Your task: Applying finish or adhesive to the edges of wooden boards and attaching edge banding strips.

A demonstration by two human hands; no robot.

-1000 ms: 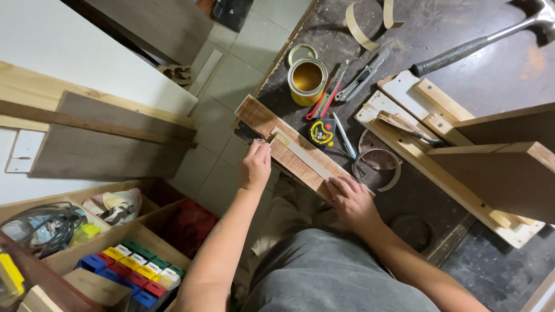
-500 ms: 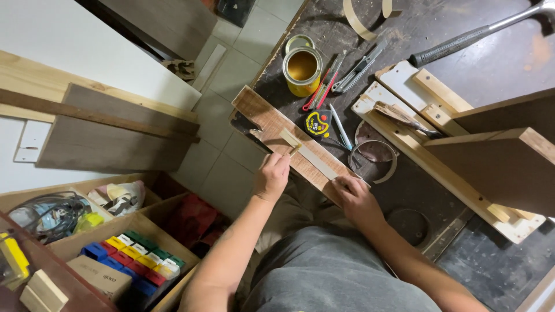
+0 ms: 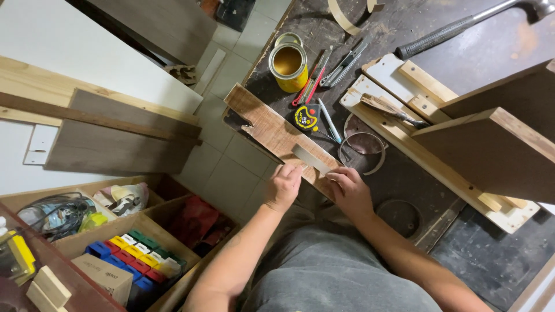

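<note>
Head view, looking down: a long wooden board (image 3: 272,130) lay slanted across the near-left edge of the dark table (image 3: 462,254), its far end with the broken notch jutting past the edge over the tiled floor (image 3: 231,167). Room to the left of the board was open floor; to its right the table was crowded. A yellow tape measure (image 3: 305,116) sat just beside the board, a pen (image 3: 329,120) next to it, an open yellow tin (image 3: 288,67) farther up. A pale wooden frame (image 3: 404,138) lay well to the right, a brush (image 3: 393,110) resting on it, a hammer (image 3: 462,26) at the top edge.

Both forearms came up from the bottom of the frame and converged on the board's near end. Left hand (image 3: 283,188): fingers curled loosely together, fingertips on the board's near edge, holding nothing. Right hand (image 3: 350,190): fingers bent, pinching the near end of a thin pale strip (image 3: 311,159) that lay flat on the board face. The hands sat close together, apart from each other, the strip between them.
</note>
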